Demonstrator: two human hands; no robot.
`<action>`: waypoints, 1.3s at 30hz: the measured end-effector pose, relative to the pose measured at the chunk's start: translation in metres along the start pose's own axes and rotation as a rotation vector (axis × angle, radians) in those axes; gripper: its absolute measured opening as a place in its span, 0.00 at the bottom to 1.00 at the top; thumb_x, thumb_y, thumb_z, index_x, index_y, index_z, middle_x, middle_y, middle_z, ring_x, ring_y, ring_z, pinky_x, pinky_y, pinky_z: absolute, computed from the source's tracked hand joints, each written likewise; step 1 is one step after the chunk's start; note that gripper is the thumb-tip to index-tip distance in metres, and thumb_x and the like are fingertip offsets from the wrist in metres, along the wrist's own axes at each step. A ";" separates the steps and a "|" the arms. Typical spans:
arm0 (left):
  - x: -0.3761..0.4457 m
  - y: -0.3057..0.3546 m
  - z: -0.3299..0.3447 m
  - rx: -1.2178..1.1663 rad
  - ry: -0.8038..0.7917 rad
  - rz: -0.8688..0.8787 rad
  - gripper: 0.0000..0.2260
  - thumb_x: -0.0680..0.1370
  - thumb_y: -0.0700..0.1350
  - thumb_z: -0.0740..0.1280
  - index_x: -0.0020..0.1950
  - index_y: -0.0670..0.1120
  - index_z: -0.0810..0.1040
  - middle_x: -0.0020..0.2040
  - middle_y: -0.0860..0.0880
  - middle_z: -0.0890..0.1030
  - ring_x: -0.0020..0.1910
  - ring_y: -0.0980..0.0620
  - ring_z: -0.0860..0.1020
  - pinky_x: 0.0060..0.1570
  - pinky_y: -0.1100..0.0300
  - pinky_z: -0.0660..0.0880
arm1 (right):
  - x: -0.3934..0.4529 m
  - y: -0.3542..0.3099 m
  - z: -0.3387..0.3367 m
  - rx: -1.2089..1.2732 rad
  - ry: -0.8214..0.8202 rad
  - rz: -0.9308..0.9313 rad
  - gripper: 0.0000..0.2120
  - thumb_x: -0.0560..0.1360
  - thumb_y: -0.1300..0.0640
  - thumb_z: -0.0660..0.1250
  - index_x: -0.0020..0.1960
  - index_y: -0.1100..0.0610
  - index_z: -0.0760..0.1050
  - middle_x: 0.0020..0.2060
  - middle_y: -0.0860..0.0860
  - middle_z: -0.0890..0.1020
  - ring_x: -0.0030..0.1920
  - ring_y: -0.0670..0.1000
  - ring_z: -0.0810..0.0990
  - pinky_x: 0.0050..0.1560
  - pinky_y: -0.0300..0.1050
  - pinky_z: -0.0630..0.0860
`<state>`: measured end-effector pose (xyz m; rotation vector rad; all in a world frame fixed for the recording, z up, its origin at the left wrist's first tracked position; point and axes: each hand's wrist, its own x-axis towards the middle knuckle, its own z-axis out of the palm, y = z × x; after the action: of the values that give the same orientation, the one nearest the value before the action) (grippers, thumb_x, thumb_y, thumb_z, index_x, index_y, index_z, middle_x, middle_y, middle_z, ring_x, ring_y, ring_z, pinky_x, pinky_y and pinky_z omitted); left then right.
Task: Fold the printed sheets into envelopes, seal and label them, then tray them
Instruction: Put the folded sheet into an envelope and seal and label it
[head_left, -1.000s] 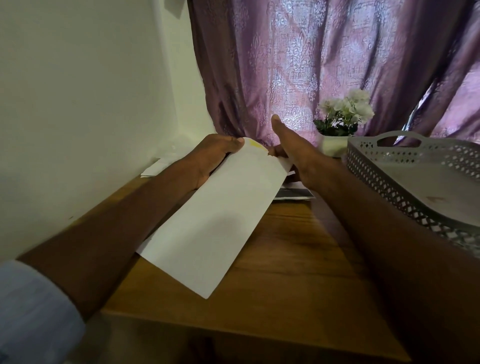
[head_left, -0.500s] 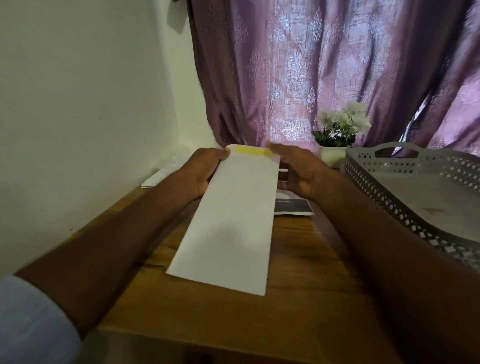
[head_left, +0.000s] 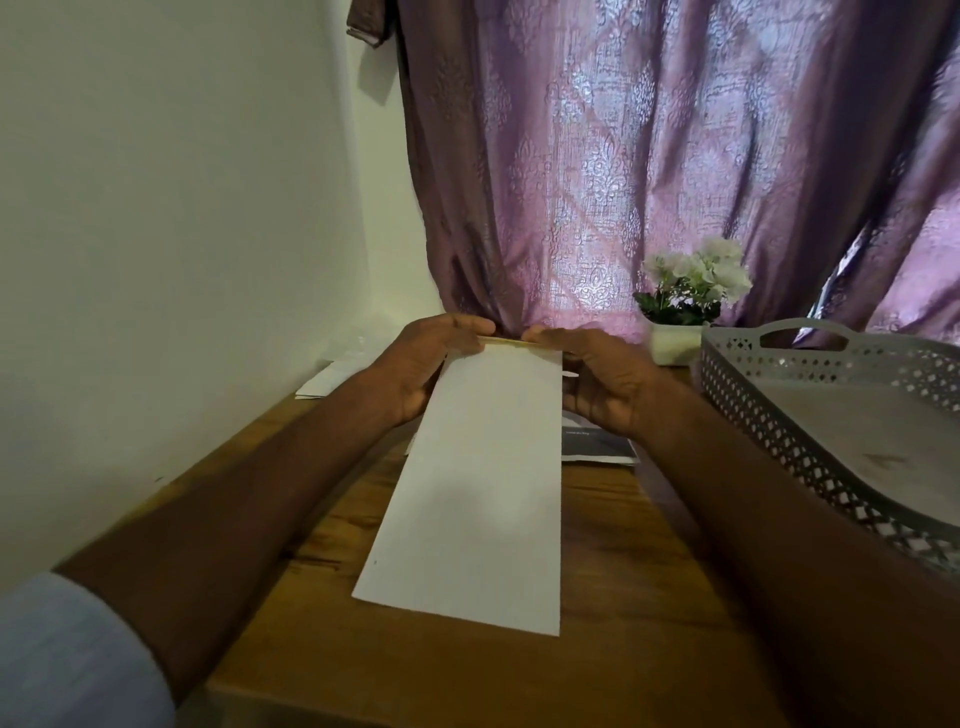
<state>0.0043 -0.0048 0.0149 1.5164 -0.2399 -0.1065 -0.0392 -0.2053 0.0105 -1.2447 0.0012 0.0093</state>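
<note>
Left hand (head_left: 423, 364), right hand (head_left: 605, 382) both pinch envelope (head_left: 478, 483) far end.

long white paper envelope (head_left: 483, 483): was matt, smooth
brown wooden table (head_left: 613, 561): showed grain, slight sheen
grey perforated tray (head_left: 779, 415): looked matt
purple patterned cloth curtain (head_left: 649, 166): was shiny

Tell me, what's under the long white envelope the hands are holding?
Under the envelope is the wooden table. A dark printed sheet pokes out beside its right edge. How far that sheet reaches beneath is hidden, as is anything else lying there.
</note>
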 end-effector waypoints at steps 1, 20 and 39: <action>0.001 0.001 -0.001 -0.004 0.000 -0.022 0.10 0.77 0.36 0.67 0.55 0.44 0.85 0.56 0.39 0.84 0.55 0.39 0.82 0.55 0.50 0.82 | 0.000 0.000 0.000 -0.010 -0.004 0.001 0.17 0.75 0.59 0.74 0.61 0.63 0.81 0.50 0.59 0.85 0.41 0.53 0.85 0.36 0.44 0.82; -0.001 -0.001 0.004 -0.026 0.025 0.002 0.15 0.74 0.35 0.77 0.60 0.39 0.84 0.52 0.40 0.87 0.47 0.44 0.87 0.50 0.53 0.85 | 0.013 0.009 0.008 -0.004 0.087 -0.055 0.10 0.73 0.73 0.70 0.52 0.64 0.83 0.45 0.61 0.85 0.40 0.58 0.85 0.35 0.46 0.83; 0.003 0.002 -0.007 -0.045 0.051 -0.133 0.16 0.81 0.53 0.70 0.60 0.42 0.81 0.48 0.46 0.86 0.46 0.46 0.85 0.47 0.53 0.83 | 0.013 0.006 0.001 0.037 0.107 -0.043 0.16 0.70 0.71 0.73 0.58 0.65 0.81 0.48 0.60 0.86 0.40 0.56 0.86 0.38 0.46 0.83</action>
<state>0.0086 0.0017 0.0171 1.4880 -0.0951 -0.1775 -0.0260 -0.2027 0.0049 -1.2070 0.0668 -0.0945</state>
